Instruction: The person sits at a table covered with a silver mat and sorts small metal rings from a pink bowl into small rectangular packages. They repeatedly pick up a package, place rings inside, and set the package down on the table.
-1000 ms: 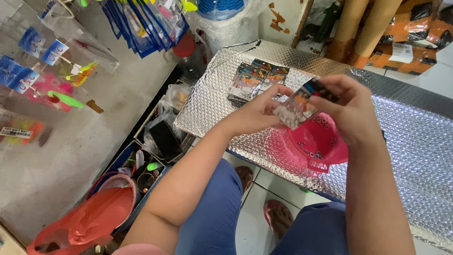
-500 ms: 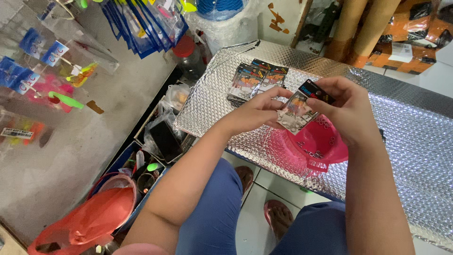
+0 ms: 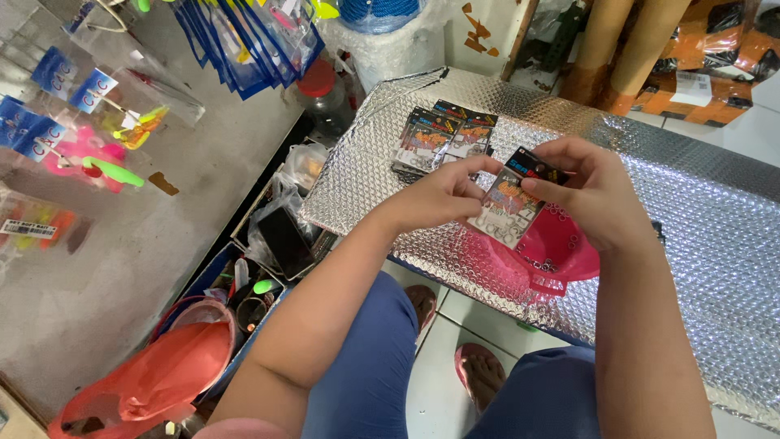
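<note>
Both hands hold one small clear packet (image 3: 513,205) with a dark printed top card and small metal rings inside. My left hand (image 3: 439,195) pinches its left edge; my right hand (image 3: 589,191) grips its top right corner. The packet hangs over a pink plastic bowl (image 3: 556,248) with small rings in it. A stack of similar packets (image 3: 443,138) lies on the silver bubble-foil table cover (image 3: 715,219) just beyond my hands.
To the left, blue-carded packets (image 3: 244,41) and coloured lures hang on a grey wall. Boxes of small goods (image 3: 280,236) and a red plastic bag (image 3: 154,382) sit on the floor. Cardboard tubes (image 3: 626,49) stand behind the table. My sandalled feet (image 3: 479,374) are below.
The packet has tilted and shifted slightly left between my hands, with my right fingers moved up onto its dark top card.
</note>
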